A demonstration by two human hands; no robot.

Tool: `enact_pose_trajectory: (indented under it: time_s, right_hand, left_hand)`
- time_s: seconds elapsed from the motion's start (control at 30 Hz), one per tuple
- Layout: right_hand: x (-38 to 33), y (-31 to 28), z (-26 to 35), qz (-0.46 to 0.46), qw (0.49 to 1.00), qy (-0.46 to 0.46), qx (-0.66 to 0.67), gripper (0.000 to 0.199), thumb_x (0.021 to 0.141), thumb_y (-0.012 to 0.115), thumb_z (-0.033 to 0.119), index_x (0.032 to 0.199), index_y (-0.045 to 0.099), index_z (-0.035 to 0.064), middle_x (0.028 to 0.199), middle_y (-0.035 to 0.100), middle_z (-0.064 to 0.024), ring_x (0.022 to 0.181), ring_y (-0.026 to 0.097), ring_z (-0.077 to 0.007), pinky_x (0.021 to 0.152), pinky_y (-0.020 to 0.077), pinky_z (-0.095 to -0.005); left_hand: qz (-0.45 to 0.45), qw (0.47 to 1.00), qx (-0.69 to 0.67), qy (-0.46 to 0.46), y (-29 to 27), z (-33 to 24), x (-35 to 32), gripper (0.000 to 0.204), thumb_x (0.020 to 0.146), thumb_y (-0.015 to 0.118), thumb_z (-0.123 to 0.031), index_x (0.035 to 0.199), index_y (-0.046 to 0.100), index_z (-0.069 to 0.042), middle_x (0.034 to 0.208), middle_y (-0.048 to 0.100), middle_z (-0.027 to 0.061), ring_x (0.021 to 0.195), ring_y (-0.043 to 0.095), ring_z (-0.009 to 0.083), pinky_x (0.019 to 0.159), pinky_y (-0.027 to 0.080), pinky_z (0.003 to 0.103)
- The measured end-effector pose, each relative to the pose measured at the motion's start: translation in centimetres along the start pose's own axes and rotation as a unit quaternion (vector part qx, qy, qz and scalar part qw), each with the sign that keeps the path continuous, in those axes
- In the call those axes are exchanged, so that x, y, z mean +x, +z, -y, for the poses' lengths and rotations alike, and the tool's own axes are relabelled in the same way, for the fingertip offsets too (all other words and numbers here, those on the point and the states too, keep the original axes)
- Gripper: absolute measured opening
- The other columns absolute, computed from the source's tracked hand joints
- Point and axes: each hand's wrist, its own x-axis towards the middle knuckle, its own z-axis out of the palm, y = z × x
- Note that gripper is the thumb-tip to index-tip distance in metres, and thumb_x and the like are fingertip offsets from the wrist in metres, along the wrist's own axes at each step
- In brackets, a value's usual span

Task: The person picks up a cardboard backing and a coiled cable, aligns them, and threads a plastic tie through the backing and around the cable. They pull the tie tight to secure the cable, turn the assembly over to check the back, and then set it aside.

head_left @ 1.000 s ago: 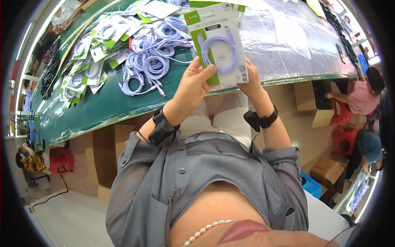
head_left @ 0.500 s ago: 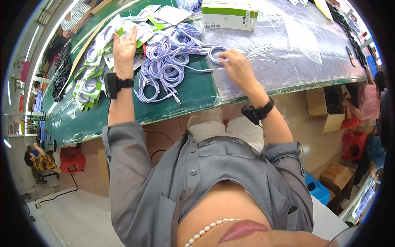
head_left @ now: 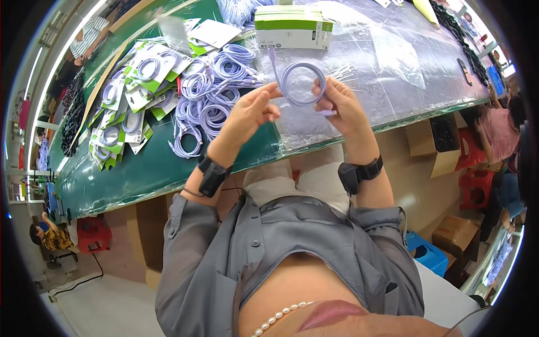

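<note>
Nearest to you, your two forearms rise from the grey shirt, each with a black wristband. Your left hand and right hand meet above the edge of the table, and between them you hold a coiled lilac cable. Your left fingers are curled and pinch the left side of the coil; your right fingers close on its right side, with the thumb lower down by a loose plug end. One free end of the cable runs up and away from your left fingertips.

Under your hands and beyond your right fingers lies a sheet of clear plastic film spread over the table top. Just left of your left fingers sits a heap of loose lilac cables, coiled like the one you hold. Farther left of that heap are flat white-and-green packs, each with a coil showing through its front, fanned out over the green surface.

Straight past your fingertips, well apart from them, stands a white box with a green band. Off to your far right, past the table's edge, brown cardboard boxes sit on the floor.
</note>
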Motion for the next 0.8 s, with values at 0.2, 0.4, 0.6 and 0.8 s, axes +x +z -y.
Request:
enact_pose_trajectory:
  time_s: [0.2,0.4,0.6,0.8]
  right_hand:
    - [-1.9,-1.3,-1.0,-0.065,0.993,-0.015,0.095,0.027,0.097,0.047,0.022,0.112,0.055,-0.0003,0.091,0.058,-0.0031,0.064,0.049,-0.0061,0.06,0.0425,-0.0218]
    - [-6.0,-1.2,-4.0,-0.066,0.982,-0.075,0.161,0.022,0.095,0.05,0.013,0.115,0.052,0.0029,0.103,0.058,-0.0049,0.083,0.055,-0.0108,0.075,0.048,-0.0274]
    - [-6.4,0.2,-5.1,-0.046,0.98,-0.183,0.061,0.013,0.092,0.057,0.014,0.1,0.056,0.0038,0.097,0.057,-0.0039,0.082,0.057,-0.0124,0.076,0.0484,-0.0271]
    - [-6.6,-0.7,-4.5,-0.024,0.987,-0.16,-0.021,0.016,0.093,0.055,0.019,0.093,0.055,0.0033,0.086,0.055,-0.0021,0.078,0.055,-0.0113,0.075,0.0472,-0.026]
  left_hand:
    - [0.161,0.97,-0.179,0.022,3.1,1.8,2.3,0.035,0.099,0.042,-0.029,0.12,0.051,-0.002,0.092,0.059,0.0005,0.058,0.043,0.0042,0.055,0.036,0.021]
    - [0.109,0.949,-0.295,0.012,2.9,3.8,3.3,0.034,0.095,0.051,-0.029,0.116,0.052,-0.003,0.086,0.057,-0.0006,0.055,0.043,0.0056,0.054,0.034,0.021]
    - [0.128,0.935,-0.329,-0.035,3.7,5.2,2.1,0.039,0.095,0.048,-0.033,0.123,0.05,-0.006,0.084,0.054,-0.0026,0.054,0.039,0.004,0.052,0.031,0.021]
    - [0.148,0.937,-0.314,-0.044,3.8,5.4,1.7,0.042,0.095,0.047,-0.034,0.127,0.048,-0.006,0.084,0.052,-0.003,0.053,0.037,0.0031,0.051,0.029,0.019]
